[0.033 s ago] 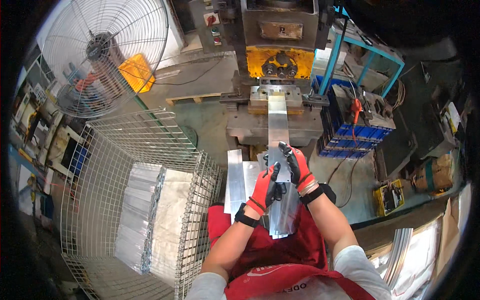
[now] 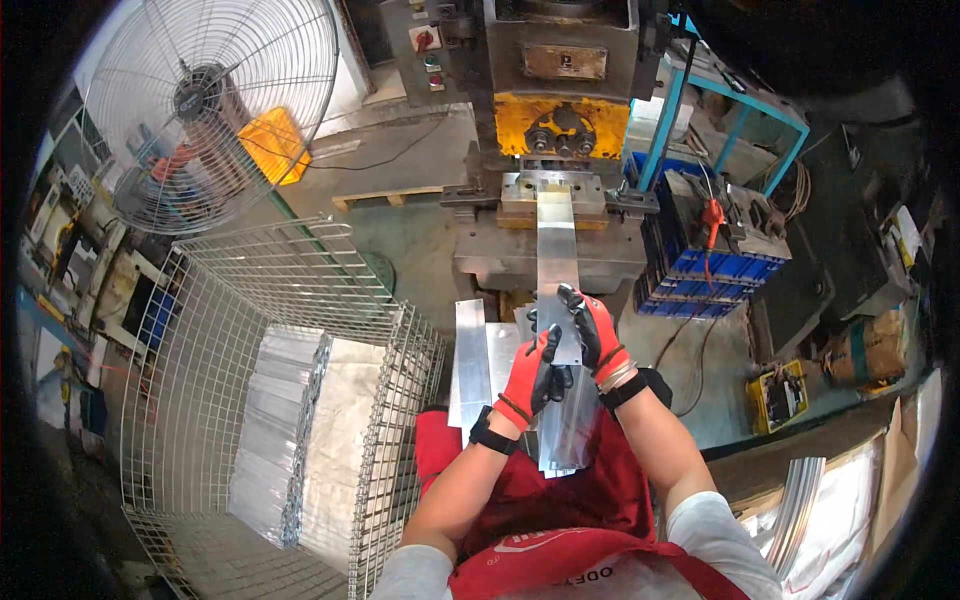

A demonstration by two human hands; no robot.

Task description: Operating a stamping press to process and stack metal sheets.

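both hands wear red and black work gloves, left hand (image 2: 530, 375) and right hand (image 2: 592, 328), with black wrist straps; grey short sleeves, red apron with white print.

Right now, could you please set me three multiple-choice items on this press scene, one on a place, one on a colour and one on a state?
1. Where does the wire basket stand?
A. On the person's left
B. On the person's right
C. Behind the press

2. What colour are the gloves on the left hand and right hand?
A. Blue and white
B. Red and black
C. All yellow

3. What state is the metal strip in?
A. Lying in the basket
B. Leaning on the fan
C. Held by both hands, far end at the press

Answers: 1 A, the basket fills the left of the view. 2 B, red backs and dark fingers show. 3 C, both hands close on its near end.
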